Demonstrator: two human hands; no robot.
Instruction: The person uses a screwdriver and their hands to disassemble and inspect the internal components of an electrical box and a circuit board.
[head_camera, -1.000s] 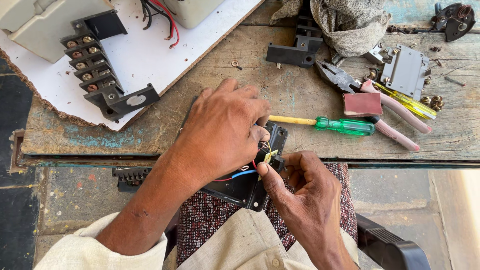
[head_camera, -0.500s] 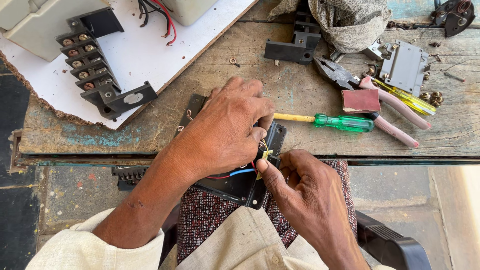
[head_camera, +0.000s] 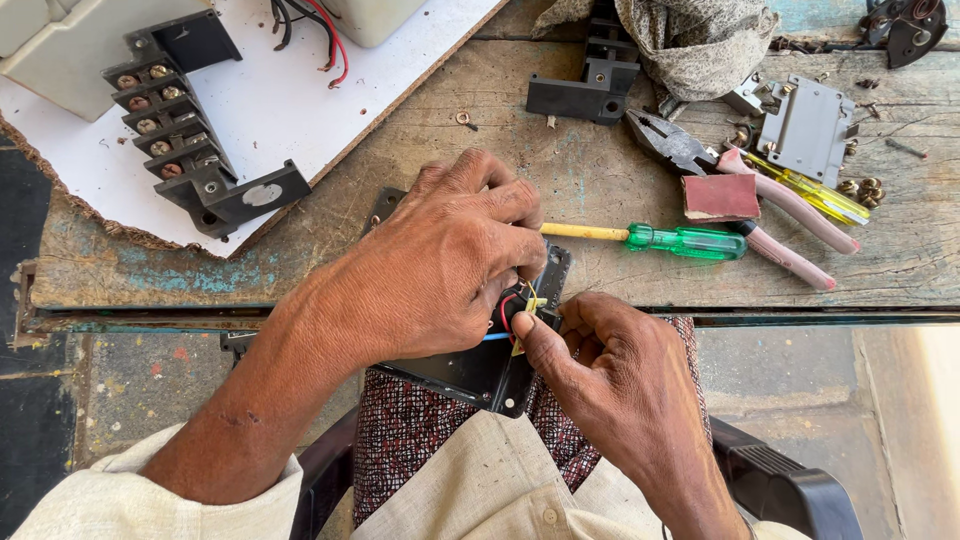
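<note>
**Wiring Work on a Black Electrical Plate at the Bench Edge**

The left hand (head_camera: 440, 270) lay over a black electrical plate (head_camera: 480, 372), fingers curled down and gripping its upper part. The plate rested half on the person's lap and half against the edge of the wooden workbench (head_camera: 400, 215). The right hand (head_camera: 610, 385) was closed in a pinch on a small yellow wire end (head_camera: 531, 303) at the plate's upper edge, thumb and forefinger pressed together around it. Red and blue wires showed just beside that point, partly hidden under the left fingers.

Judged from the layout, the assembly was at an intermediate stage. Wires were already routed to the plate, but the yellow one was held by hand and did not appear fastened. The fixing point itself was hidden by the fingers, so its condition cannot be told.

A green-handled screwdriver (head_camera: 680, 241) lay on the bench just beyond the hands, untouched. Pliers with pink grips (head_camera: 760, 205) lay near it, with a reddish block (head_camera: 722, 197) resting on them. A black terminal strip (head_camera: 170, 135) with brass screws lay on a white board (head_camera: 290, 100) at the left. Loose screws lay scattered at the right, near a grey metal bracket (head_camera: 805, 125), which suggested that fastening work remained.
</note>
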